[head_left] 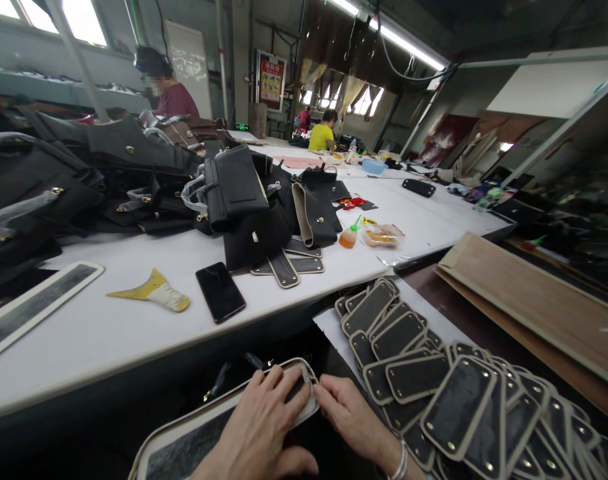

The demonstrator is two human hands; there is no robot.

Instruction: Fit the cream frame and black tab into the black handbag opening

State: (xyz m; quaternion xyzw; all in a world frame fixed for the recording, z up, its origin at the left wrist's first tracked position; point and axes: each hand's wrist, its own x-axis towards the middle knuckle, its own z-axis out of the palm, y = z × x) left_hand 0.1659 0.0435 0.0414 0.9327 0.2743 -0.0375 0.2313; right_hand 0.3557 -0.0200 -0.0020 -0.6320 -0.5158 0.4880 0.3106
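Note:
In my lap area, below the table edge, a dark handbag [194,448] lies with its long, rounded panel with pale trim facing up; gold fittings and a wrapped handle show beyond it. My left hand [267,417] rests on this panel with fingers spread, pressing near its far right corner. At that corner, my right hand [345,412] pinches the pale edge between thumb and bent forefinger. Whether a small tool is hidden in that pinch cannot be seen. A bracelet circles the right wrist.
Many dark panels with pale rims [459,407] are heaped at right. On the white table [149,340] lie a phone [220,292], a yellow tapered tool [157,291], a glue bottle [349,235], a long panel [39,303] and piled black bags [239,190]. Other people sit farther back.

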